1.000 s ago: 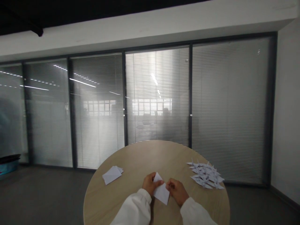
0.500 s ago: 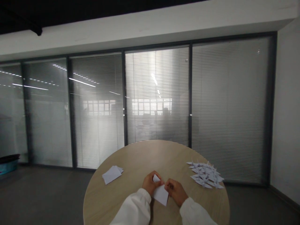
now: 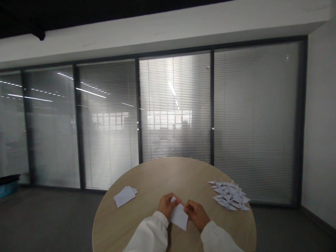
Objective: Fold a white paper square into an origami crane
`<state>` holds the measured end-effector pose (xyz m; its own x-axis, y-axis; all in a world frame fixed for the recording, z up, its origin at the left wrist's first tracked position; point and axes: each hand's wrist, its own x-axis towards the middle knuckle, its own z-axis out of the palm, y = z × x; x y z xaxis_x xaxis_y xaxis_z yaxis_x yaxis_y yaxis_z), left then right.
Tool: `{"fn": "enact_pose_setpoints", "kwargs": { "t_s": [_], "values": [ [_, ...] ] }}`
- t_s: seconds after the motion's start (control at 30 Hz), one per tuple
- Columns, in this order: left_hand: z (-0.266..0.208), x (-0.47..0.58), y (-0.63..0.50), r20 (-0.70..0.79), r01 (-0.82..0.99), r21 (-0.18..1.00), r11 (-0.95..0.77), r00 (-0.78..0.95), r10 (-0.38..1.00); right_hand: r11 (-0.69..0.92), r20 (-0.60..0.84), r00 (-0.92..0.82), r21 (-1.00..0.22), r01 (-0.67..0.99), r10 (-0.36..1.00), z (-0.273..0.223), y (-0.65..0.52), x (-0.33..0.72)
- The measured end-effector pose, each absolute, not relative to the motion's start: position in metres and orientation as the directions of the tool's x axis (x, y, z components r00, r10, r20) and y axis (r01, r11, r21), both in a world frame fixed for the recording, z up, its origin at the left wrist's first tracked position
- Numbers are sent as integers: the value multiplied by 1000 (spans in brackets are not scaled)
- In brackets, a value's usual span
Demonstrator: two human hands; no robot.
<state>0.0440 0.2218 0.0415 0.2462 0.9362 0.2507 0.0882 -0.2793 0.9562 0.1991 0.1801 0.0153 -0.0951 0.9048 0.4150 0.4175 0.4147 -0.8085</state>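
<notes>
A piece of white folded paper is held low over the near half of the round table, between both hands. My left hand pinches its upper left part, thumb on top and fingers curled behind. On the paper's right edge, my right hand is closed, with thumb and index finger pressed together at the upper right. The fingers hide part of the top edge, so the exact fold there cannot be made out. White sleeves cover both wrists.
The round wooden table has a few white paper sheets at its left. A heap of folded white paper figures with pointed tips lies at the right. Behind stand glass partitions with blinds. A blue container sits far left.
Both hands stay on the paper with almost the same grip. My left hand has shifted slightly along the upper edge, and the camera view has moved a little.
</notes>
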Motion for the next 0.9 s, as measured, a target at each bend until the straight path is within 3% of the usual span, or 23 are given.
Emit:
{"fn": "enact_pose_setpoints", "kwargs": {
  "t_s": [0.63,0.9],
  "values": [
    [44,42,220,281,152,936,-319,225,933,387,375,-110,-835,392,921,18,179,197],
    [45,44,222,245,136,951,-277,213,946,328,406,86,-830,450,910,19,187,208]
  ]
}}
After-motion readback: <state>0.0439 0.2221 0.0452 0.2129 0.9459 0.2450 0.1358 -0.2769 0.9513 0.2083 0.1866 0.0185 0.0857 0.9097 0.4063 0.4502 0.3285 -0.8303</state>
